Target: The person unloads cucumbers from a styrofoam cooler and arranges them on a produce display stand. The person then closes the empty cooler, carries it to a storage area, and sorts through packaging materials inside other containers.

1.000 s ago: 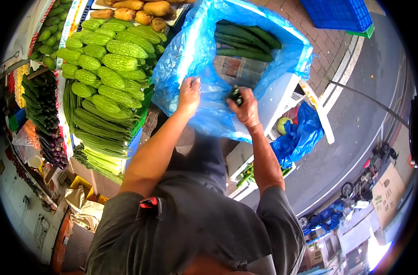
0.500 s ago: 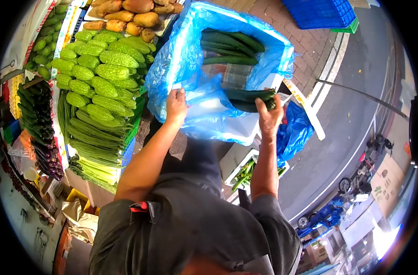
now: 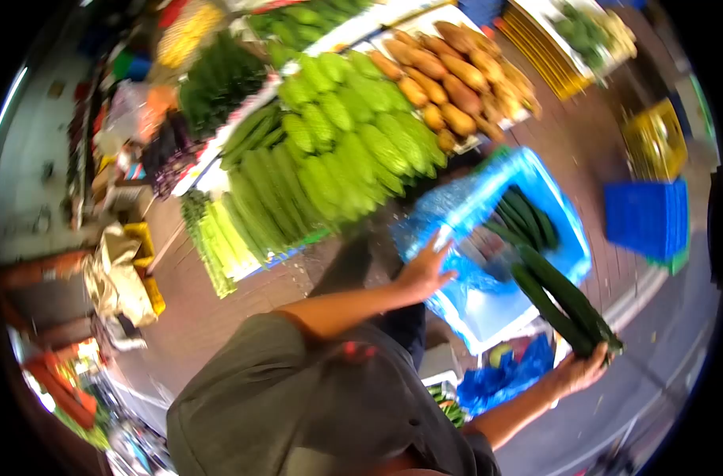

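Observation:
My right hand [image 3: 579, 373] grips two long dark green cucumbers [image 3: 563, 305] by their ends. They slant up and left from the hand, with their far ends over the box's side. My left hand [image 3: 426, 274] is at the near left rim of a white foam box [image 3: 488, 321], fingers apart, touching or close to its blue plastic liner [image 3: 425, 222]. Inside the box, more dark green cucumbers [image 3: 528, 218] lie beside a sheet that looks like newspaper. Motion blurs parts of the view.
Bitter melons [image 3: 341, 135], long green gourds [image 3: 266, 190] and brown tubers [image 3: 452, 71] fill the stall on the left and beyond. A blue crate [image 3: 645, 218] stands right of the box. Below the box lies a blue plastic bag [image 3: 504, 381].
The view has swung round, so the stall now spreads across the top. My right hand has carried the cucumbers out past the box's side. My left hand has loosened from the liner.

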Demonstrator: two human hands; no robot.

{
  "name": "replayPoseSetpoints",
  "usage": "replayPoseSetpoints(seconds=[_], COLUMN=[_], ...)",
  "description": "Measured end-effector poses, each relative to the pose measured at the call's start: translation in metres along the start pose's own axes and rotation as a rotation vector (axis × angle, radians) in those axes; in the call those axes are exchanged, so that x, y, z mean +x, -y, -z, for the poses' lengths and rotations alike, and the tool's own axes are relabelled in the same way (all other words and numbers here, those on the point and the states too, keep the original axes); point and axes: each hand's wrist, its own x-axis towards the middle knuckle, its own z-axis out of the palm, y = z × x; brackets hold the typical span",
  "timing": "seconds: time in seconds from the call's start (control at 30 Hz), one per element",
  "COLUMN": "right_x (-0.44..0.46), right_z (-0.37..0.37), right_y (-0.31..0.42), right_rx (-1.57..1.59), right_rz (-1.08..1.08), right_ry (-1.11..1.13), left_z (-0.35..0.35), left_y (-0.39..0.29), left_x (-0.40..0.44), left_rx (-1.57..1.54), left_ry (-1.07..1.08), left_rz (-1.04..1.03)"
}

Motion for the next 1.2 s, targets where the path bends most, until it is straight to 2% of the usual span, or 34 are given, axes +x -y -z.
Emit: replayPoseSetpoints(seconds=[0.03, 0.1, 0.17, 0.3, 0.37, 0.4, 0.5, 0.53, 0.57, 0.63, 0.7, 0.77, 0.83, 0.9, 1.1, 1.2], right_x=[-0.010, -0.026, -0.046, -0.131, -0.190, -0.217, -0.278, -0.300, -0.341, -0.430, -0.461, -0.507, -0.561, -0.599, -0.697, -0.733], right_z=[-0.016, -0.042, -0.067, -0.187, -0.254, -0.289, -0.372, -0.400, -0.434, -0.506, -0.563, -0.588, -0.629, -0.690, -0.835, -0.902], right_y=[0.020, 0.015, -0.001, -0.011, -0.021, -0.025, -0.033, -0.030, -0.036, -0.056, -0.021, -0.042, -0.060, -0.068, -0.103, -0.123], right_rx=[0.036, 0.123, 0.043, 0.381, 0.437, 0.446, 0.513, 0.537, 0.533, 0.550, 0.594, 0.622, 0.651, 0.681, 0.758, 0.832], right_rz=[-0.005, -0.067, -0.168, -0.370, -0.440, -0.456, -0.500, -0.547, -0.533, -0.565, -0.590, -0.684, -0.718, -0.766, -0.903, -0.962], right_ry=[0.038, 0.056, 0.117, 0.335, 0.332, 0.371, 0.516, 0.538, 0.611, 0.620, 0.680, 0.738, 0.828, 0.864, 0.903, 0.886], left_z=[0.012, 0.043, 0.075, 0.118, 0.161, 0.169, 0.242, 0.272, 0.309, 0.394, 0.458, 0.510, 0.566, 0.623, 0.808, 0.882], left_y=[-0.010, -0.018, -0.024, -0.019, 0.004, 0.031, 0.063, 0.069, 0.093, 0.145, 0.142, 0.169, 0.214, 0.266, 0.353, 0.400], left_x=[-0.005, -0.007, -0.006, -0.015, -0.014, -0.016, -0.004, 0.000, -0.002, -0.006, 0.019, 0.014, 0.009, 0.027, 0.065, 0.097], left_rx=[-0.077, -0.248, -0.462, -1.115, -1.508, -1.728, -2.032, -2.029, -2.023, -2.068, -2.023, -2.083, -2.023, -1.959, -1.670, -1.584], left_ry=[-0.046, 0.389, 0.681, 0.364, 0.139, -0.013, -0.224, -0.330, -0.436, -0.644, -0.863, -1.018, -1.086, -1.081, -1.098, -0.925], left_rz=[-0.038, 0.158, 0.251, 0.432, 0.519, 0.482, 0.271, 0.220, 0.170, 0.083, 0.046, 0.104, 0.043, -0.011, 0.144, 0.165])
